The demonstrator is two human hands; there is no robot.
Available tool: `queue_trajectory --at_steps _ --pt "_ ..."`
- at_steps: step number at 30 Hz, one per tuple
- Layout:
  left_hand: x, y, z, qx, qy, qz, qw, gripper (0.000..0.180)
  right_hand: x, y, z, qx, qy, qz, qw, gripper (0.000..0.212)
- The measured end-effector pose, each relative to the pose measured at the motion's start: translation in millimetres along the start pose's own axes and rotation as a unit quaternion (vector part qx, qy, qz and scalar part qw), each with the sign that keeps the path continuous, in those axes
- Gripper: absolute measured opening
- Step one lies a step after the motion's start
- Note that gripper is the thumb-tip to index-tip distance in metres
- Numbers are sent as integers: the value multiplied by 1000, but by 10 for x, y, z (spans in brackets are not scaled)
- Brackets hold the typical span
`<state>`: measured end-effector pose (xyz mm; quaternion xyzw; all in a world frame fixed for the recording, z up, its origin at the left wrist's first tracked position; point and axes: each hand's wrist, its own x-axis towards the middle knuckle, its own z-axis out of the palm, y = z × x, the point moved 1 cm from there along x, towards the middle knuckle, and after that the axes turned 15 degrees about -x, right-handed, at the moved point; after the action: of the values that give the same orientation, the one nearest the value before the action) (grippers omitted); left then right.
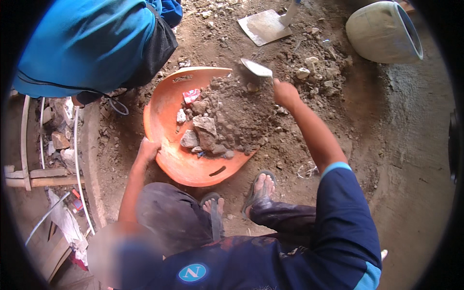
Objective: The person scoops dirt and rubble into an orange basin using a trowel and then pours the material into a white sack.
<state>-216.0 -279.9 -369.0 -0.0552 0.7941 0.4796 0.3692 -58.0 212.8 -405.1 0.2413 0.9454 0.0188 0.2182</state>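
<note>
My left hand (151, 149) is closed on the left rim of a wide orange rubber basin (176, 169), which lies tilted on the ground. Grey rocks (205, 124), loose soil (237, 111) and a crumpled red and white wrapper (192, 95) lie in it. Beyond the basin's far right side, my right hand (286, 94) grips a trowel (257, 68) by its handle. The trowel's pale blade points left, just above the dirt and rubble. My fingers hide most of its handle.
A shovel blade (263, 26) rests on the dirt at the far side. A pale bucket (382, 34) lies tipped at the far right, beside a rubble heap (319, 72). Someone in blue clothing (92, 48) bends close at the far left. Wooden pieces (48, 174) lie at left.
</note>
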Motion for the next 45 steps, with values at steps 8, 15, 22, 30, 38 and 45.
queue_trajectory --at_steps 8,15,22,30,38,45 --pt "62 -161 -19 2 6 20 1000 30 -1037 -5 288 89 -62 -24 994 20" --pt "-22 -57 60 -56 8 27 998 22 -570 48 542 208 -51 205 955 31" --pt "-14 -20 89 -59 5 32 998 16 -1435 -1174 663 265 -104 124 951 33" --pt "174 -216 -63 -83 -21 40 996 11 -1664 -962 691 257 47 127 957 18" --pt "139 -156 -19 -50 -1 25 998 5 -1419 1261 1111 283 111 582 754 37" --pt "43 -39 80 -69 -8 6 998 18 -1240 835 1337 363 -13 450 816 33"
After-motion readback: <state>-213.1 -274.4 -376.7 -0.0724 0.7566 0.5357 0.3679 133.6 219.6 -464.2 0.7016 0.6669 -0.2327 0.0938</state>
